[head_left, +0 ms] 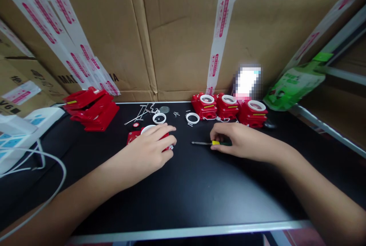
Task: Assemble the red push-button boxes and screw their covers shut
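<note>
My left hand lies over a red housing with a white ring, its fingers curled around the far and right sides. Much of that housing is hidden under the palm. To the right, my right hand pinches a screwdriver with a yellow and dark handle, low over the black table. Its metal tip points left, toward the housing, and is apart from it. Just beyond my left hand are a loose white ring and a small red round part. Another white ring lies between the hands, farther back.
Several red housings stand at the back right, before a blurred bright screen. Stacked red parts sit at the left. A white power strip with cables, a green pouch, small screws and cardboard boxes surround the table.
</note>
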### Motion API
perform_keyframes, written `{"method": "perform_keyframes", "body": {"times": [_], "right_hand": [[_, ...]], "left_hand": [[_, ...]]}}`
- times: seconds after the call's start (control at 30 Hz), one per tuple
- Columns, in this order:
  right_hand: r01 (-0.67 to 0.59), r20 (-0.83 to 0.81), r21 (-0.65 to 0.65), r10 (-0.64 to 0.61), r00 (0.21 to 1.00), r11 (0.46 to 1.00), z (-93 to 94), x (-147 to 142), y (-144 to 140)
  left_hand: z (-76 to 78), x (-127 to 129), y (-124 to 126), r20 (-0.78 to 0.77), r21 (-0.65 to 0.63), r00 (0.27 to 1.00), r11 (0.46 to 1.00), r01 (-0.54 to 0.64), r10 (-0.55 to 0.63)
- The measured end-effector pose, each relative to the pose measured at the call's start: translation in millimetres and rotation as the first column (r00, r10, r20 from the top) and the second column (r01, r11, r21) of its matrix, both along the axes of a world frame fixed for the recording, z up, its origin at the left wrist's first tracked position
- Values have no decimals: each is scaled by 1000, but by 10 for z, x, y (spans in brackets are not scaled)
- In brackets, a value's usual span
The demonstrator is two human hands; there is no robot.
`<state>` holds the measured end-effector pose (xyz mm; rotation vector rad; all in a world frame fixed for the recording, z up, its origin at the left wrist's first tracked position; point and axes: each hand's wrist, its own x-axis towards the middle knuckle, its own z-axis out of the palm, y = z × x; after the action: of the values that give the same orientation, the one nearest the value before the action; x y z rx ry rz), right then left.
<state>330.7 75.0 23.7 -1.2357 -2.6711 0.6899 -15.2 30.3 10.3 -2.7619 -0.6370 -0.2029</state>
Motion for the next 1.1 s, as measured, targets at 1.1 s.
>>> {"method": "perform_keyframes", "body": {"times": [1.1], "right_hand": [[-303,322,413,173,931,859,110,-2118,1264]], "left_hand": [[29,239,-386,671,-105,727,952,286,-144]]}}
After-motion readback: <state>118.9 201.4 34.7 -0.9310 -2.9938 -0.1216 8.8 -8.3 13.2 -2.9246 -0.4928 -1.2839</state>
